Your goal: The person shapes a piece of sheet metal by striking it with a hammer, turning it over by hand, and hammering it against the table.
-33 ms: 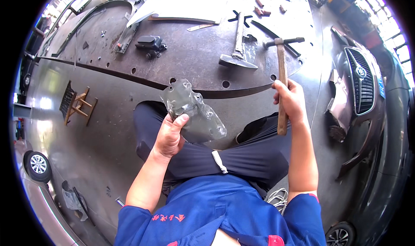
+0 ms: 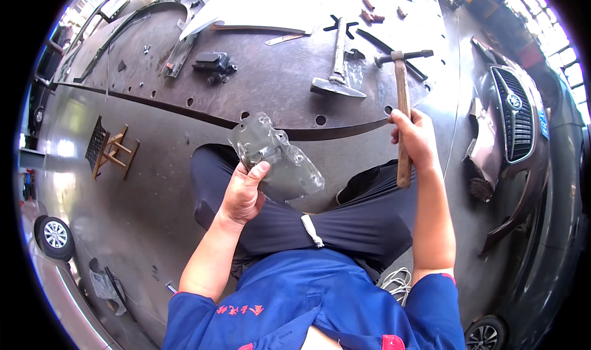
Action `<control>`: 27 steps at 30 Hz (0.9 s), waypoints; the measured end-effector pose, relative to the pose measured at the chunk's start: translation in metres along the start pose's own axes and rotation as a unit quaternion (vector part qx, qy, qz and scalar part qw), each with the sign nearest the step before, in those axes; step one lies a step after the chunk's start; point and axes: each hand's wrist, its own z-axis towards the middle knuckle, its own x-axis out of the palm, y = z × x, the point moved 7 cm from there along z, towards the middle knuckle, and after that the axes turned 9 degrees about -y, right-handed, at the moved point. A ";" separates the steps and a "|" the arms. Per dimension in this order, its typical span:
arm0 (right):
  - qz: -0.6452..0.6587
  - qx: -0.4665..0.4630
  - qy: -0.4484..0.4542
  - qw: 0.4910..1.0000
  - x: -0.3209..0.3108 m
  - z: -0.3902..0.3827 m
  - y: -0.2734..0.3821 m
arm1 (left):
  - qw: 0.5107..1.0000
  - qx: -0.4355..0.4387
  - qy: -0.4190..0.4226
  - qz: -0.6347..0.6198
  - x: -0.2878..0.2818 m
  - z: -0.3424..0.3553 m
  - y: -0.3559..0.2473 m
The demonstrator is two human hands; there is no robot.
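My left hand [image 2: 244, 193] is closed on the lower left edge of a dented, dull grey metal panel [image 2: 280, 165], thumb on top. The panel has a bumpy, crumpled upper edge and is held tilted above my lap, just in front of the table edge. In my right hand [image 2: 416, 138] is a hammer [image 2: 402, 91], gripped around its wooden handle. Its narrow dark head points up and lies over the table's right end in view, apart from the panel.
On the dark metal table [image 2: 265, 91] lie a second hammer [image 2: 338, 82], a black boxy part [image 2: 213, 66], a white panel [image 2: 252, 8] and several brown cylinders [image 2: 369, 15]. A folding stool [image 2: 111, 148] stands left. A car front [image 2: 514, 104] is at right.
The hammer in my right hand has tipped very slightly, its handle end rising and shifting right. The panel in my left hand has barely moved.
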 end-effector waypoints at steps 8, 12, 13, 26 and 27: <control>-0.186 -0.018 0.083 0.979 -0.017 0.075 0.018 | 0.998 0.023 -0.021 -0.050 0.000 0.006 0.010; -0.344 -0.187 0.015 0.920 -0.012 0.074 0.027 | 0.994 0.021 0.014 -0.110 0.000 0.003 -0.002; -0.356 -0.181 0.003 0.917 -0.017 0.072 0.030 | 0.990 -0.004 0.043 -0.132 0.003 0.005 -0.004; -0.444 -0.213 -0.016 0.870 0.001 0.076 0.034 | 0.993 -0.050 0.010 -0.104 -0.010 0.005 0.006; -0.439 -0.223 -0.027 0.870 -0.003 0.075 0.036 | 0.993 -0.053 0.015 -0.102 -0.007 0.006 0.008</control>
